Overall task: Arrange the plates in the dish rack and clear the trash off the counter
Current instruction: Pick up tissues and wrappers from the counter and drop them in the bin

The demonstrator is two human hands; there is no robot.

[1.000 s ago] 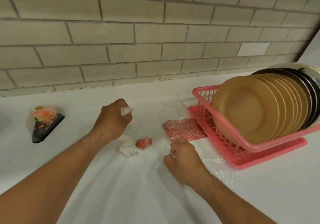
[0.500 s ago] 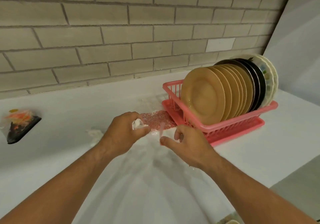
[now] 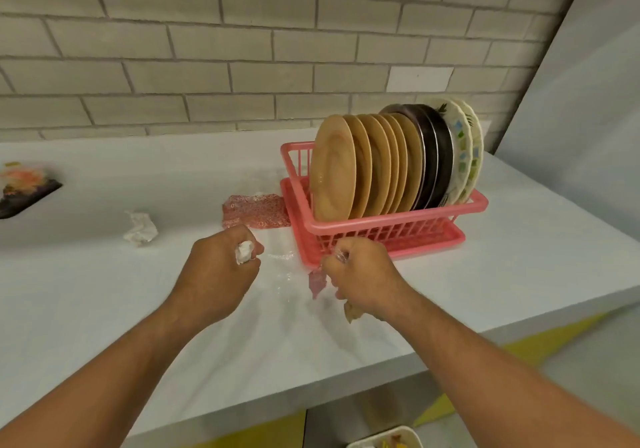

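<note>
- L hand (image 3: 221,274): fingers curled tight round white paper wad (image 3: 244,251), over counter (image 3: 519,257).
- R hand (image 3: 360,281): fingers curled, gripping clear film w/ pinkish scrap (image 3: 317,283) hanging, just in front of pink dish rack (image 3: 381,229).
- Plates (image 3: 332,170) upright in rack, one row.
- Red-speckled wrapper (image 3: 256,210) flat, just left of rack; crumpled tissue (image 3: 140,229) further left.

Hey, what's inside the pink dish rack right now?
In the pink dish rack, standing on edge: tan plates in front, dark plates behind them, pale patterned plates at the back. They cover the rack's floor, so anything lying there is hidden.
</note>
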